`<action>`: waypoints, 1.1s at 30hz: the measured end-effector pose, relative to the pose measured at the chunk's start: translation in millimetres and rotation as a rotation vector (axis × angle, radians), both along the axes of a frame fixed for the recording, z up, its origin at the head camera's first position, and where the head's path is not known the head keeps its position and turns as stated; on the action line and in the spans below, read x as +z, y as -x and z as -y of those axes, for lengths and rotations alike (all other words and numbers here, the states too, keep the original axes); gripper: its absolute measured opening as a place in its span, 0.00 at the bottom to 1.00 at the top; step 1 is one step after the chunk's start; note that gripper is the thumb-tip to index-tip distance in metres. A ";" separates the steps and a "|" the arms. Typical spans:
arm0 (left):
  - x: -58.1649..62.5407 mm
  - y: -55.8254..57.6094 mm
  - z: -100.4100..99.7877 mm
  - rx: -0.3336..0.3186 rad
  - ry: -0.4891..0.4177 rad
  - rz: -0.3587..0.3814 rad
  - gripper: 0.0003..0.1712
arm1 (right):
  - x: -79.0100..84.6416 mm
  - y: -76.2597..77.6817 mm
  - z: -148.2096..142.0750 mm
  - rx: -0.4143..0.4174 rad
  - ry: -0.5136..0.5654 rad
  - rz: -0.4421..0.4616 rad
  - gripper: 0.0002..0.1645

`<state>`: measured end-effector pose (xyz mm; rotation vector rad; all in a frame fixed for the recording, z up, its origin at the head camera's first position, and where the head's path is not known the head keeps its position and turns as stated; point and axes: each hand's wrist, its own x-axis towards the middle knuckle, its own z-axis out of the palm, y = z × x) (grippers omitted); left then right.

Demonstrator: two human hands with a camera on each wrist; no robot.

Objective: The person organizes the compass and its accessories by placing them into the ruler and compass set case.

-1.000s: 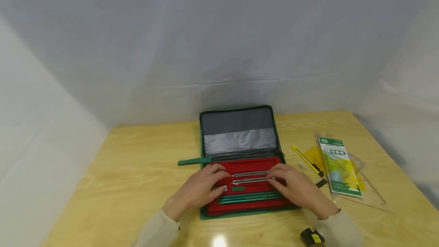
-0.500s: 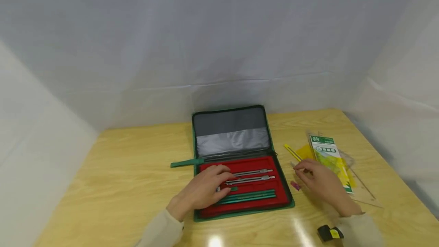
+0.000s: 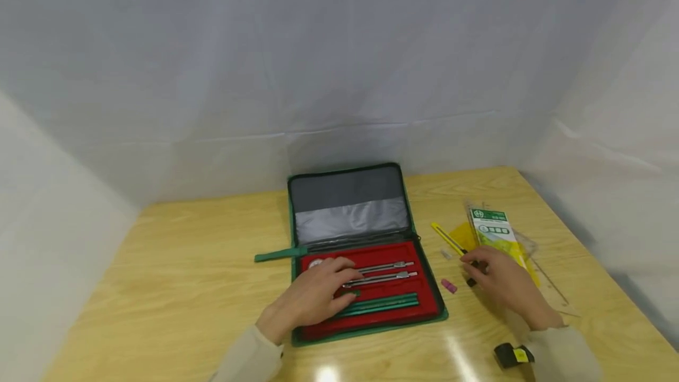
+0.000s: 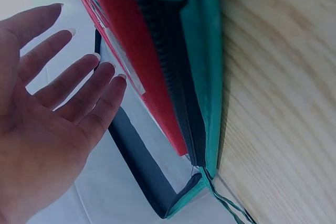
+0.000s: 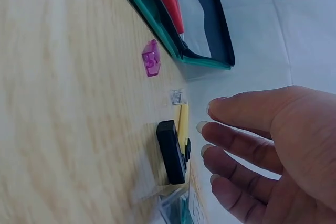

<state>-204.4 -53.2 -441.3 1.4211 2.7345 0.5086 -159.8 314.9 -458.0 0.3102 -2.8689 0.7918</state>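
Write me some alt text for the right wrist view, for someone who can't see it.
A person's right hand, fingers relaxed and holding nothing, is near a black block and a yellow cutter on a wooden table. A small purple piece lies beside an open green case with a red tray.

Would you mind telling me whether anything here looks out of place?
Nothing looks spilled or damaged. Slightly untidy, perhaps: a purple item, a black block and a yellow cutter lie loose beside the open case, while green pencils lie inside.
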 end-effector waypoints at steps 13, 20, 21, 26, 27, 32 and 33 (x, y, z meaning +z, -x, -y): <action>-0.7 0.4 3.4 -0.001 0.000 -0.010 0.19 | -2.5 -4.1 -0.6 -0.018 -0.019 0.055 0.07; -0.9 -1.0 6.6 0.006 -0.015 -0.036 0.19 | -2.9 -5.7 -13.2 0.070 -0.049 0.000 0.12; -1.2 -1.4 7.2 0.009 -0.015 -0.038 0.19 | -3.4 -6.1 -15.1 0.086 -0.050 0.002 0.13; -3.2 -2.1 9.1 0.013 -0.012 -0.041 0.19 | -6.8 -7.0 -21.7 0.114 -0.066 0.024 0.13; -3.5 -2.1 9.3 0.014 -0.012 -0.042 0.19 | -7.5 -7.0 -22.4 0.118 -0.068 0.027 0.12; -4.6 -2.4 9.6 0.018 -0.013 -0.039 0.19 | -10.7 -7.1 -24.3 0.138 -0.046 0.031 0.08; -4.8 -2.7 9.7 0.019 -0.014 -0.037 0.19 | -11.1 -7.2 -24.5 0.138 -0.037 0.031 0.07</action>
